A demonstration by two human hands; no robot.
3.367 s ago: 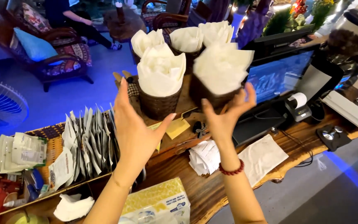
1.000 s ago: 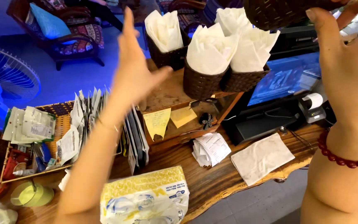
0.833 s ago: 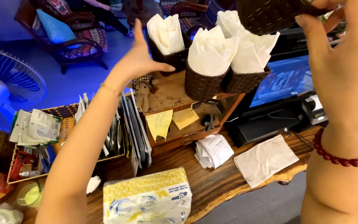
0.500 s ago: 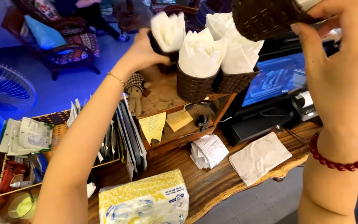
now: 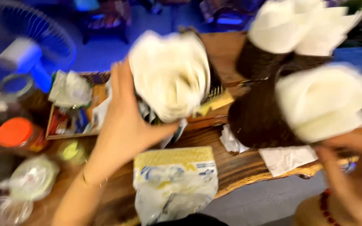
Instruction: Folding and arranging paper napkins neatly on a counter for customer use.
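Dark woven basket of folded white napkins (image 5: 170, 79): gripped by left hand (image 5: 124, 125); right hand (image 5: 352, 175) clasps second dark napkin-filled basket (image 5: 260, 117). Frame blurred.

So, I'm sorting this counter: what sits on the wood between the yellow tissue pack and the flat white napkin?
In the head view, only bare wooden counter shows between the yellow tissue pack and the flat white napkin; blur could hide something small.

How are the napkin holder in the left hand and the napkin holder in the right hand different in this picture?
The left hand grips the left napkin holder near the picture's middle; its napkins face the camera and hide most of its basket. The right hand carries the right napkin holder at the right edge; its dark woven basket shows plainly. Both hold folded white napkins.
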